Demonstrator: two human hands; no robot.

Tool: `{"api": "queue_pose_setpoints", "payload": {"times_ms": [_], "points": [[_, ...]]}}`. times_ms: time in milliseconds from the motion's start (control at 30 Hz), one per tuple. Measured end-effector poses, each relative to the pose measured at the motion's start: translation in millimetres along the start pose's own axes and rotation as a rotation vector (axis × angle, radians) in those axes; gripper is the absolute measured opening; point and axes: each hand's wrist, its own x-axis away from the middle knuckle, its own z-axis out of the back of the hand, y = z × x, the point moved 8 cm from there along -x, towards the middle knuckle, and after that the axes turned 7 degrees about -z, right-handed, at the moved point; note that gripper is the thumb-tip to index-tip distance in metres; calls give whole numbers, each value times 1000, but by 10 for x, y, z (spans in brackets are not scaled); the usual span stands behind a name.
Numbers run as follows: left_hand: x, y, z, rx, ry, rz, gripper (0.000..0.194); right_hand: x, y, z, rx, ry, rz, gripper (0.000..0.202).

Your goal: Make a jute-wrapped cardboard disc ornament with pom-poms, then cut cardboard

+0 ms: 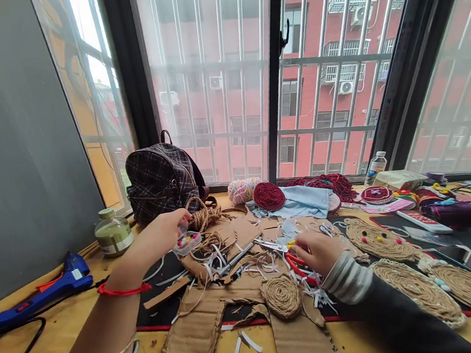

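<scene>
My left hand (pixel 178 224) is closed on the edge of a small clear box (pixel 187 242) with coloured pompoms inside, beside a coil of thick rope (pixel 201 217). On the right, my right hand (pixel 313 249) has its fingers bent down beside the yellow-handled scissors (pixel 272 246) and red-handled pliers (pixel 296 265); what its fingertips hold, if anything, is hidden. Between and in front of the hands lie a round coil of jute (pixel 282 296), torn cardboard (pixel 198 317) and many white paper strips (pixel 250 342).
A blue glue gun (pixel 43 292) and a green-filled jar (pixel 113 234) are at the left. Behind stand a plaid backpack (pixel 159 177) and dark red yarn (pixel 269 196). At the right lie jute discs (pixel 379 238) and a bottle (pixel 376 168).
</scene>
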Motion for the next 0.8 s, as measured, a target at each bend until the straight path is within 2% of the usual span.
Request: {"api": "queue_pose_setpoints", "payload": {"times_ms": [67, 167, 200, 267, 367, 533, 633, 733, 800], "points": [[-13, 393, -136, 58, -37, -112, 37, -23, -31, 4, -67, 13, 27, 22], [-8, 963, -448, 151, -85, -328, 35, -82, -100, 32, -164, 29, 110, 16], [3, 1108, -566, 180, -101, -395, 37, -106, -135, 55, -192, 41, 149, 15], [19, 1273, -785, 186, -115, -461, 42, -157, -231, 100, -240, 61, 238, 13], [32, 1306, -1003, 199, -108, -440, 45, -229, -461, 87, -303, 16, 383, 11], [77, 1218, -1022, 416, -36, -362, 42, -240, -865, -178, -220, -100, 554, 9], [142, 1169, -962, 537, -18, -342, 36, -199, -905, -320, -141, -80, 542, 9], [255, 1218, -868, 551, -16, -467, 22, -153, -852, -386, -115, -53, 495, 10], [324, 1235, -842, 529, -31, -521, 19, -118, -845, -412, -103, -62, 501, 10]]}}
